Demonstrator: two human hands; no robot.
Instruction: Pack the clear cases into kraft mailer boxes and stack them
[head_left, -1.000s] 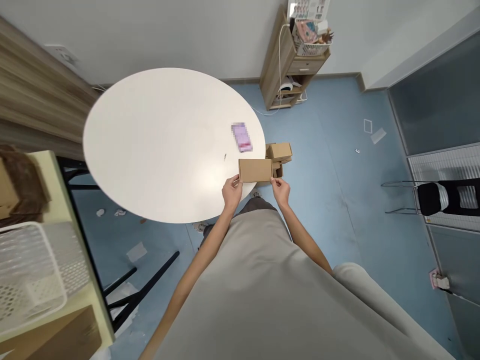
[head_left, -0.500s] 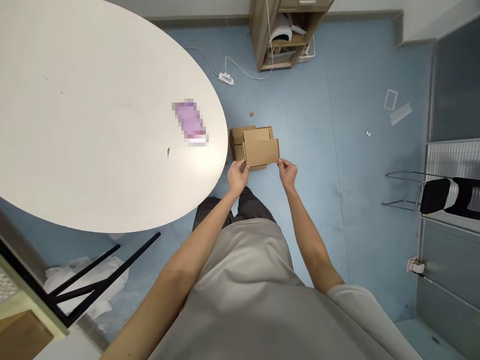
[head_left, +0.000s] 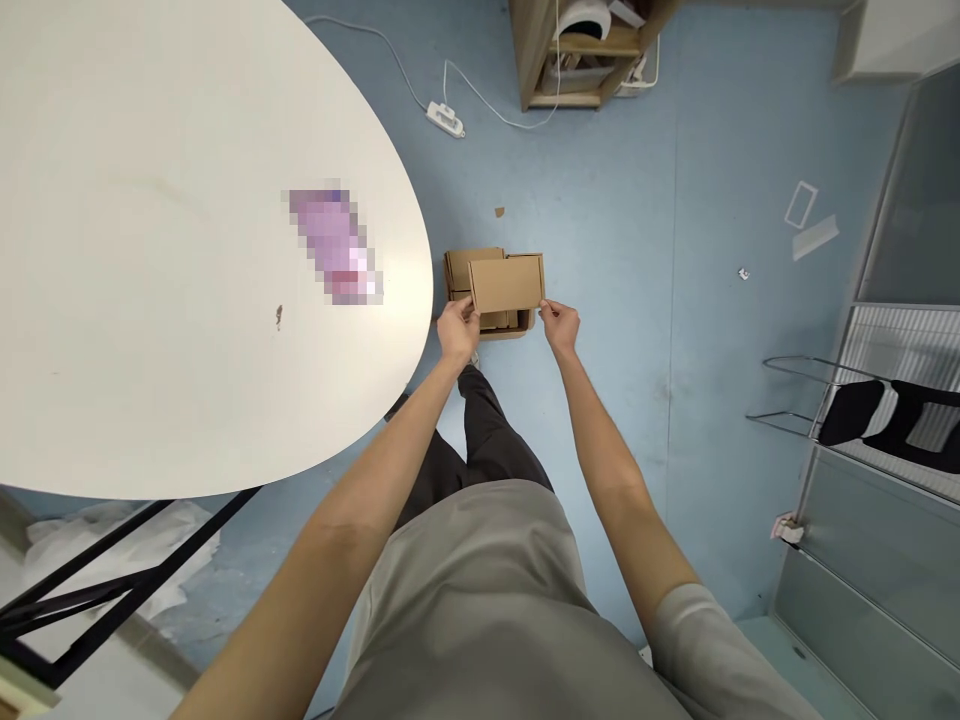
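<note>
Between my two hands is a flat brown cardboard box, its broad face turned up to me. My left hand pinches its near left corner, and the fingers of my right hand close on its near right corner. Below it stands a larger open carton on the floor, holding several more cardboard boxes. The held box covers part of the carton's contents, so I cannot tell whether it touches them.
To the left a white oval table carries a blurred purple item. A white power strip with cords lies on the floor before a wooden cabinet. Folding chairs lean at the right.
The held box has shifted slightly up and left over the carton, uncovering more of the carton's near side. Both hands keep their hold. The view has moved as well.
</note>
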